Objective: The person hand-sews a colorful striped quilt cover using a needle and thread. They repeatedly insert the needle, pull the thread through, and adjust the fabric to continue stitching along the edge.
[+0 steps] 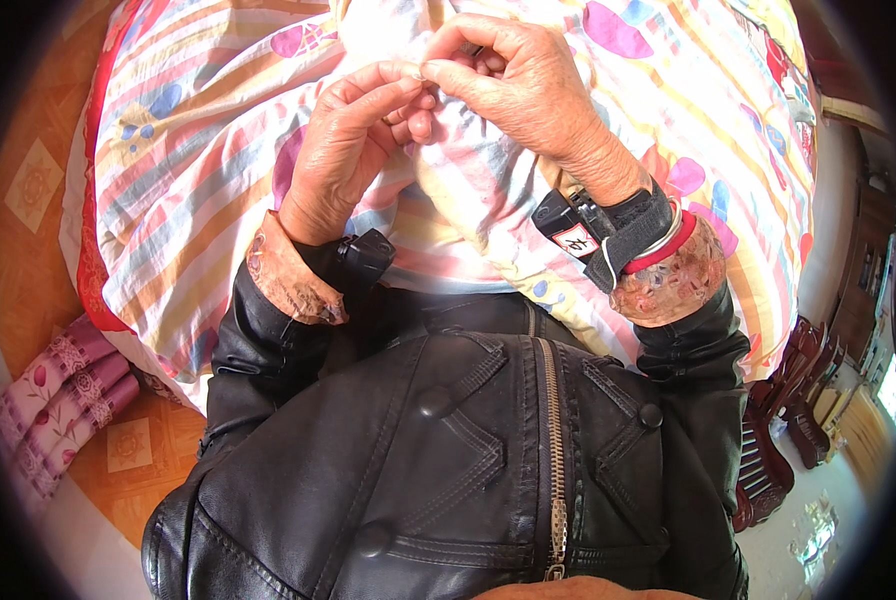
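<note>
My left hand point(350, 127) and my right hand point(523, 86) meet at the fingertips over a quilt point(215, 195) with coloured stripes and printed shapes. Thumb and forefinger are pinched together on each hand. Anything between them is too small to make out. A small dark thing point(472, 49) shows at the curled fingers of my right hand; its kind is unclear. The quilt lies bunched below both hands.
Black strapped devices sit on my left wrist point(365, 255) and my right wrist point(568, 225). A silvery bangle point(665, 232) and a red band point(662, 251) circle the right forearm. Purple floral fabric point(65, 405) lies at left. Dark wooden chairs point(767, 457) stand at right.
</note>
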The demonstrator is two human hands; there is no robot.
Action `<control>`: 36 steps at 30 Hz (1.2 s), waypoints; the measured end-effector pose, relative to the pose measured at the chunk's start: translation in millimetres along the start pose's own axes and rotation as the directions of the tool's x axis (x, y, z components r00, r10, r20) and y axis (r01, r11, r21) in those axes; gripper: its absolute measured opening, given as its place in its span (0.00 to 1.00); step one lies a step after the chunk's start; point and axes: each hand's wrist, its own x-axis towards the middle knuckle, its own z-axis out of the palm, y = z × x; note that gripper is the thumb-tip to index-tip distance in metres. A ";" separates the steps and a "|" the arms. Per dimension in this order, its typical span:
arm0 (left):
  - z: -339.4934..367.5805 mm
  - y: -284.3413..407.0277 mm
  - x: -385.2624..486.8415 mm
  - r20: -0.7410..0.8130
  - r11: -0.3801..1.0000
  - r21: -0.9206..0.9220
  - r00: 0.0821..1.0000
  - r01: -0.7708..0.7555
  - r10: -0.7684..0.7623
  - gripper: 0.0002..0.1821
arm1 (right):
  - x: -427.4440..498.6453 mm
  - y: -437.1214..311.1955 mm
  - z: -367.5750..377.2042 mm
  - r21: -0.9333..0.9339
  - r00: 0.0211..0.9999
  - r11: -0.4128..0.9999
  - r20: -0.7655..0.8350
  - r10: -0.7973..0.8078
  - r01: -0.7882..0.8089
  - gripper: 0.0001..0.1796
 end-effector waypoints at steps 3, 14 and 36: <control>0.1 -0.2 -0.1 -0.005 1.000 0.012 1.000 -0.001 0.001 0.07 | 0.1 -0.5 0.2 0.009 1.000 1.000 0.000 0.000 0.000 0.07; 3.1 -0.9 -0.6 -0.070 0.997 0.081 0.997 -0.020 0.026 0.06 | -1.2 -1.0 1.8 -0.023 0.998 0.999 -0.030 -0.048 0.047 0.05; 11.4 2.5 -12.3 -0.178 0.964 0.238 0.970 -0.122 0.166 0.04 | 0.4 -7.4 5.4 -0.125 0.993 0.987 0.070 -0.092 0.101 0.07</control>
